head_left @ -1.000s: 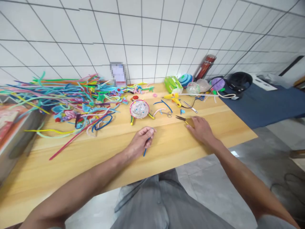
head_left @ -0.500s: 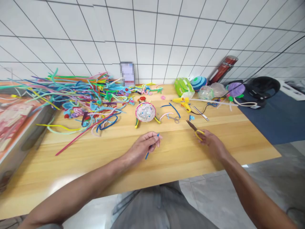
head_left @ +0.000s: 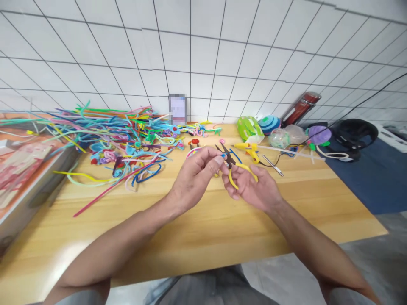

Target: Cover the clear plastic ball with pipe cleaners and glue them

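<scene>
My left hand [head_left: 197, 176] pinches a short piece of blue pipe cleaner [head_left: 224, 156] between thumb and fingertips. Only its blue tip shows; the rest is hidden by the fingers. My right hand [head_left: 254, 187] holds yellow-handled pliers [head_left: 231, 162], fingers around the spread handles. The dark jaws are parted and point up and away, right beside the blue piece; I cannot tell whether they touch it. Behind my left hand, a pink-rimmed round craft piece [head_left: 191, 151] is mostly covered. A red pipe cleaner bit [head_left: 194, 141] lies just beyond it.
A large heap of coloured pipe cleaners [head_left: 127, 131] covers the back left, near a box [head_left: 41, 190]. A phone [head_left: 177, 109] leans on the tiled wall. A yellow glue gun [head_left: 249, 148], a green packet [head_left: 249, 128], a red flask [head_left: 302, 108] and black headgear [head_left: 356, 133] stand right.
Both hands have come together over the middle of the table, my left rising slightly rightward with the blue pipe cleaner. My right hand has brought the pliers leftward, and their jaws have opened.
</scene>
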Tool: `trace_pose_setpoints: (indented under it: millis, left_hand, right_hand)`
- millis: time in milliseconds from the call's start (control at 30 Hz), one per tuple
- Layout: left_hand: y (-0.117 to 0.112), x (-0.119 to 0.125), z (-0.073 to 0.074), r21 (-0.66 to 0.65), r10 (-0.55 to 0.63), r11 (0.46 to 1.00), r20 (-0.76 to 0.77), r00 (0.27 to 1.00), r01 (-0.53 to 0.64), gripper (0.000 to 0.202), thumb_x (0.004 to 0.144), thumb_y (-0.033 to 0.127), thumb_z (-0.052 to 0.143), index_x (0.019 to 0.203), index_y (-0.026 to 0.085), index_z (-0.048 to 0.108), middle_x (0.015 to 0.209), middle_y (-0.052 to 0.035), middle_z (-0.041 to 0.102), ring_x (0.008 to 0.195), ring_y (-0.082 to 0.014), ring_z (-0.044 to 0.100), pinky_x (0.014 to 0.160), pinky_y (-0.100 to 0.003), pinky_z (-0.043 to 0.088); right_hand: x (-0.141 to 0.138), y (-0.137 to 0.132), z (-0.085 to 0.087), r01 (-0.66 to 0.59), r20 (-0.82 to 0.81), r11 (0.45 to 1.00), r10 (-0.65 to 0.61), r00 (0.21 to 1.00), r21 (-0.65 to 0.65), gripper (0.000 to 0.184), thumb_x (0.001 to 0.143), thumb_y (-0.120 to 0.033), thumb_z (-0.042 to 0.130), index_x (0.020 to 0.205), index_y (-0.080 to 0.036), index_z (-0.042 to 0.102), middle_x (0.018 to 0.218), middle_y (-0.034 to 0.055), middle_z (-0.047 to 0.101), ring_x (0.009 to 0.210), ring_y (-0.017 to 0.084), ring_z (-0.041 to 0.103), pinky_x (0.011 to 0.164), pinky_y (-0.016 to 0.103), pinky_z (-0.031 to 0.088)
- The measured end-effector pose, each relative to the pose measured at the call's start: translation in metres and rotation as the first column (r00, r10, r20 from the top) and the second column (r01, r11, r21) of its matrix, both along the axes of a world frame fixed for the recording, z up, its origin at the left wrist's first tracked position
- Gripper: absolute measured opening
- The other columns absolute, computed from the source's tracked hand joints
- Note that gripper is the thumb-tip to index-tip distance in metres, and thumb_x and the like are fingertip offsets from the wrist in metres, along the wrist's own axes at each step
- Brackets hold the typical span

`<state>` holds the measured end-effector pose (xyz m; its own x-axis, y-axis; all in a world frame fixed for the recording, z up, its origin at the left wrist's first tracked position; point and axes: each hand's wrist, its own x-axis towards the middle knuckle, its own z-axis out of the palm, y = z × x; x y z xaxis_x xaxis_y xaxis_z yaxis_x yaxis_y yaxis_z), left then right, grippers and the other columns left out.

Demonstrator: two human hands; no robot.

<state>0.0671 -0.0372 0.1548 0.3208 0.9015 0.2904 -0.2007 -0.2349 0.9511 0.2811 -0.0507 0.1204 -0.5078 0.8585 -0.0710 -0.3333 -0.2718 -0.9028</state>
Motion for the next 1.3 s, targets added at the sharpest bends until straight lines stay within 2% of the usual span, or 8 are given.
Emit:
trace_pose_setpoints:
  millis: [200, 333, 467, 600, 800, 933, 1167, 1300]
  left_hand:
    - [0.014, -0.013, 0.006, -0.024, 0.036, 0.999, 0.029, 0.999, -0.035, 0.029, 0.102, 0.046, 0.071, 0.094, 0.018, 0.066, 0.088, -0.0037, 0.079, 0.074, -0.0146, 0.07, 0.078, -0.029, 0.056]
    - [0.019, -0.015, 0.006, 0.003, 0.056, 0.998, 0.05, 0.997, -0.056, 0.03, 0.105, 0.046, 0.069, 0.093, 0.019, 0.068, 0.079, -0.0014, 0.076, 0.07, -0.0146, 0.07, 0.076, -0.028, 0.056]
    - [0.021, -0.018, 0.002, 0.02, 0.058, 0.998, 0.021, 0.998, -0.059, 0.026, 0.107, 0.043, 0.066, 0.098, 0.019, 0.07, 0.086, -0.0019, 0.077, 0.072, -0.014, 0.07, 0.076, -0.027, 0.056]
    - [0.023, -0.021, -0.004, 0.05, 0.111, 0.993, -0.068, 0.991, -0.108, 0.024, 0.109, 0.04, 0.062, 0.108, 0.019, 0.074, 0.094, -0.0043, 0.079, 0.078, -0.0144, 0.067, 0.074, -0.026, 0.053]
    - [0.025, -0.02, -0.004, 0.102, 0.131, 0.987, -0.104, 0.986, -0.121, 0.028, 0.106, 0.044, 0.067, 0.1, 0.018, 0.075, 0.096, -0.0071, 0.081, 0.08, -0.0173, 0.068, 0.077, -0.028, 0.055]
    - [0.024, -0.021, -0.001, 0.128, 0.158, 0.982, -0.131, 0.979, -0.141, 0.024, 0.106, 0.04, 0.067, 0.098, 0.018, 0.075, 0.092, -0.0063, 0.082, 0.079, -0.0173, 0.069, 0.076, -0.028, 0.054]
    - [0.025, -0.023, 0.0, 0.153, 0.163, 0.979, -0.205, 0.965, -0.134, 0.024, 0.106, 0.033, 0.063, 0.093, 0.019, 0.077, 0.09, -0.0058, 0.082, 0.081, -0.018, 0.071, 0.076, -0.028, 0.053]
    - [0.027, -0.022, -0.001, 0.185, 0.194, 0.971, -0.225, 0.955, -0.154, 0.026, 0.105, 0.034, 0.062, 0.09, 0.018, 0.077, 0.083, -0.0047, 0.077, 0.077, -0.0167, 0.066, 0.072, -0.027, 0.05]
  right_hand:
    - [-0.022, 0.018, 0.01, 0.058, -0.035, 0.991, -0.054, 0.998, 0.121, 0.035, 0.091, -0.058, 0.061, 0.099, -0.024, 0.064, 0.093, 0.0106, 0.069, 0.074, 0.023, 0.057, 0.056, 0.034, 0.044]
    - [-0.034, 0.022, 0.007, 0.173, -0.003, 0.97, -0.175, 0.985, 0.169, 0.046, 0.093, -0.07, 0.063, 0.107, -0.026, 0.062, 0.087, 0.0065, 0.066, 0.071, 0.023, 0.058, 0.055, 0.034, 0.043]
    - [-0.037, 0.023, 0.002, 0.218, 0.048, 0.942, -0.237, 0.97, 0.255, 0.053, 0.092, -0.076, 0.067, 0.111, -0.026, 0.066, 0.086, 0.0046, 0.065, 0.068, 0.02, 0.056, 0.056, 0.033, 0.042]
    - [-0.033, 0.023, 0.003, 0.215, 0.118, 0.917, -0.267, 0.956, 0.337, 0.057, 0.091, -0.079, 0.068, 0.106, -0.024, 0.068, 0.084, 0.0036, 0.062, 0.067, 0.019, 0.053, 0.057, 0.033, 0.042]
    - [-0.025, 0.021, 0.001, 0.192, 0.201, 0.889, -0.295, 0.934, 0.415, 0.057, 0.094, -0.077, 0.066, 0.111, -0.024, 0.07, 0.092, 0.0063, 0.066, 0.074, 0.021, 0.057, 0.062, 0.034, 0.048]
    - [-0.018, 0.019, -0.003, 0.169, 0.25, 0.862, -0.319, 0.914, 0.478, 0.052, 0.099, -0.073, 0.064, 0.117, -0.024, 0.072, 0.101, 0.0087, 0.069, 0.084, 0.023, 0.061, 0.067, 0.036, 0.051]
    - [-0.01, 0.018, 0.0, 0.117, 0.309, 0.776, -0.378, 0.873, 0.619, 0.038, 0.106, -0.061, 0.062, 0.116, -0.026, 0.074, 0.105, 0.0064, 0.072, 0.087, 0.023, 0.062, 0.075, 0.038, 0.051]
    - [-0.011, 0.018, 0.002, 0.109, 0.333, 0.727, -0.436, 0.836, 0.678, 0.038, 0.107, -0.061, 0.061, 0.114, -0.025, 0.073, 0.101, 0.0062, 0.073, 0.088, 0.023, 0.064, 0.078, 0.039, 0.052]
